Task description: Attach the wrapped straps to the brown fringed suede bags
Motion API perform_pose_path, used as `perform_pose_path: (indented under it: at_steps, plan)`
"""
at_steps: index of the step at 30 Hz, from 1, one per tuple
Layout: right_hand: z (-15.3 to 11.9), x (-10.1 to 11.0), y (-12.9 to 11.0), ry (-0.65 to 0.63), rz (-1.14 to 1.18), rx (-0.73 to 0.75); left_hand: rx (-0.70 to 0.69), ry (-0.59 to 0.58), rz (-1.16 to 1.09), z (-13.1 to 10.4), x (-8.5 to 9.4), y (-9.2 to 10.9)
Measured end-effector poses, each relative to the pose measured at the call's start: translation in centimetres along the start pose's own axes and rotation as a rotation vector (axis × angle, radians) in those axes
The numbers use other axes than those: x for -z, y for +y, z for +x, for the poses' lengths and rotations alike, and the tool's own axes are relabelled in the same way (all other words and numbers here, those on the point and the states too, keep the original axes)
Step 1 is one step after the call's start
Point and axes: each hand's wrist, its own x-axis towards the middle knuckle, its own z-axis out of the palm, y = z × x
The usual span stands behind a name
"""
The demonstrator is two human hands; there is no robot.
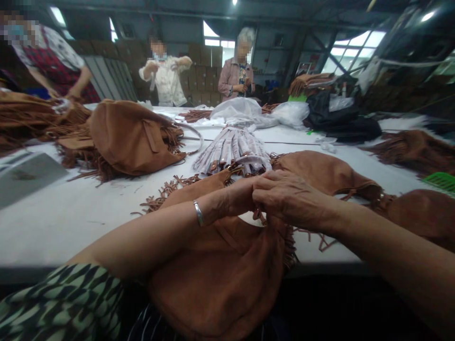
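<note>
A brown suede handbag hangs over the table's front edge into my lap, its fringe showing at the right side. My left hand, with a silver bracelet at the wrist, is closed at the bag's top corner. Right against it, my right hand is closed with curled fingers on the same corner. A small leather tab dangles just under the fingers. The fingertips overlap, so the exact part pinched is hidden. Just beyond the hands lies a fanned bundle of plastic-wrapped straps with brown leather ends and metal clasps.
More brown fringed bags lie on the white table: one bag at left, another bag at right. Clear plastic bags and black material lie farther back. Several people stand across the table. A green basket is at right.
</note>
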Motion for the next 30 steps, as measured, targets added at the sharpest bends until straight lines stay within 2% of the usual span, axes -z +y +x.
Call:
perform_pose_path:
  at_steps: [2, 5, 7, 8, 10, 12, 14, 16, 20, 23, 26, 28, 30]
  plan:
    - [-0.9, -0.3, 1.8, 0.065, 0.187, -0.141, 0.021, 0.067, 0.097, 0.3, 0.0, -0.1]
    - [-2.8, -1.9, 4.5, 0.243, 0.464, -0.416, 0.164, 0.202, 0.524, 0.4, -0.5, -0.7]
    - [-3.9, -3.8, 5.9, 0.369, 0.498, -0.621, 0.198, 0.193, 0.804, 0.5, -1.3, -1.3]
    - [-4.3, -5.0, 6.3, 0.424, 0.472, -0.712, 0.183, 0.139, 0.876, 0.6, -1.8, -1.6]
    - [-4.5, -7.7, 6.5, 0.482, 0.430, -0.842, 0.162, 0.018, 0.918, 1.0, -2.8, -2.3]
    - [-4.4, -10.3, 6.2, 0.501, 0.457, -0.902, 0.172, -0.072, 0.891, 1.5, -3.5, -2.9]
    - [-4.3, -12.1, 5.9, 0.517, 0.520, -0.930, 0.171, -0.107, 0.832, 1.7, -3.5, -3.3]
    - [-4.4, -12.9, 5.7, 0.550, 0.610, -0.927, 0.164, -0.098, 0.784, 1.5, -2.9, -3.3]
    - [-4.9, -12.1, 5.5, 0.634, 0.816, -0.886, 0.048, -0.057, 0.546, -0.4, -0.6, -1.3]
    - [-4.2, -10.6, 5.0, 0.666, 0.962, -0.834, -0.030, -0.110, 0.335, -1.8, 1.2, 1.7]
    - [-2.5, -8.9, 4.6, 0.688, 1.075, -0.765, -0.022, -0.168, 0.309, -2.4, 2.9, 3.9]
    - [-1.2, -8.0, 4.6, 0.691, 1.203, -0.729, -0.012, -0.175, 0.287, -2.4, 3.8, 4.1]
    - [-0.1, -7.6, 4.7, 0.671, 1.377, -0.715, -0.009, -0.163, 0.249, -2.1, 4.5, 3.5]
